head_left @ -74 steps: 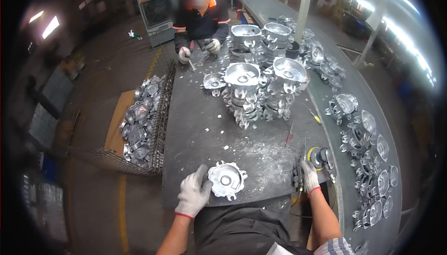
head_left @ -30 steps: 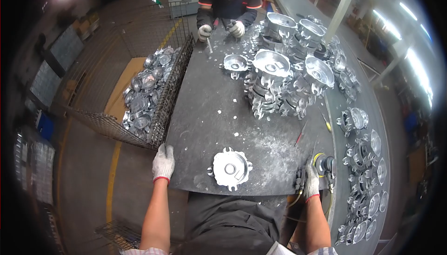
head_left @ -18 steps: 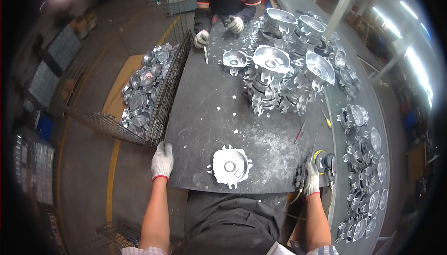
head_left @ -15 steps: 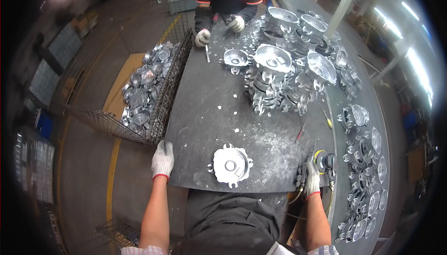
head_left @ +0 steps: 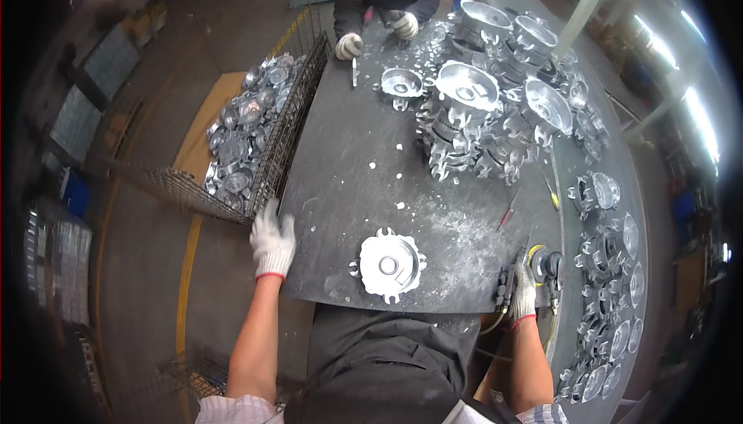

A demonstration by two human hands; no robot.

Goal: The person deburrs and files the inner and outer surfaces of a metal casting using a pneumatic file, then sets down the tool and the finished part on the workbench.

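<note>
My gloved left hand point(head_left: 272, 241) is at the left edge of the dark table point(head_left: 340, 192), fingers apart, with nothing in it. A round silver casting point(head_left: 389, 264) lies flat near the front edge, between my hands. At the front right corner my gloved right hand point(head_left: 525, 291) rests beside black air fittings point(head_left: 505, 288) and a yellow-rimmed sander point(head_left: 543, 262); its fingers are partly hidden, so its grip is unclear. A red thin tool point(head_left: 507, 215) and a yellow-handled tool point(head_left: 553, 198) lie behind it.
Stacked castings point(head_left: 467, 91) stand at the back right. A wire cage point(head_left: 288, 130) of castings point(head_left: 240, 141) is on the left. More castings line the conveyor point(head_left: 642, 300) on the right. Across the table, a person's gloved hand point(head_left: 349, 46) holds a thin tool.
My left hand has left the casting for the table's left edge, and its fingers have since spread. My right hand stays by the sander. The view has shifted.
</note>
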